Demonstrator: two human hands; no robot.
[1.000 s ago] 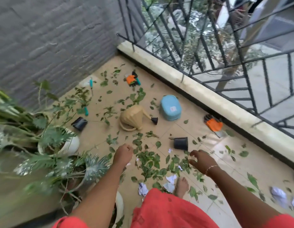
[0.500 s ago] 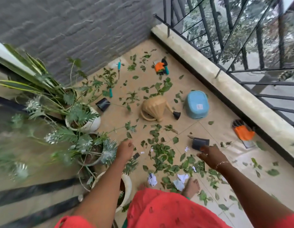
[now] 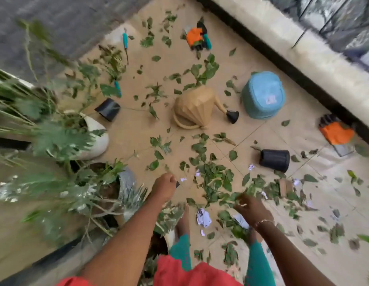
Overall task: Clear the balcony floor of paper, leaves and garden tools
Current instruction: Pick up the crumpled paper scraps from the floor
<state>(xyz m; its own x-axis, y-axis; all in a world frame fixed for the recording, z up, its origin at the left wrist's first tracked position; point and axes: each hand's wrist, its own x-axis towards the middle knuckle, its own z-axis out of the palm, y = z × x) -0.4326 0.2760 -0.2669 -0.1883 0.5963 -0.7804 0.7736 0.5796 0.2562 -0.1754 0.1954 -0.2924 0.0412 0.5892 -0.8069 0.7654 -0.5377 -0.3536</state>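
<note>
light: soft even daylight, faint shadows | blur: motion smear, heavy on potted plants (image 3: 55, 141) L + frame edges | leaves (image 3: 212, 178) ctr fairly sharp | ledge (image 3: 303, 44) bowed, wide-angle

1. You're over the tan tiled floor (image 3: 136, 133), and a beige watering can (image 3: 197, 109) lies tipped on its side.
2. Right of the can, by its spout: an upturned blue tub (image 3: 263, 96).
3. Nearer you than the can: scattered leaves (image 3: 214, 178) and crumpled paper (image 3: 203, 217).
4. Left of the can, a toppled black pot (image 3: 107, 109); beyond the can, an orange glove (image 3: 195, 37).

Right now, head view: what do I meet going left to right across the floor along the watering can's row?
left black pot → tan watering can → upturned blue tub → orange glove by the ledge.
</note>
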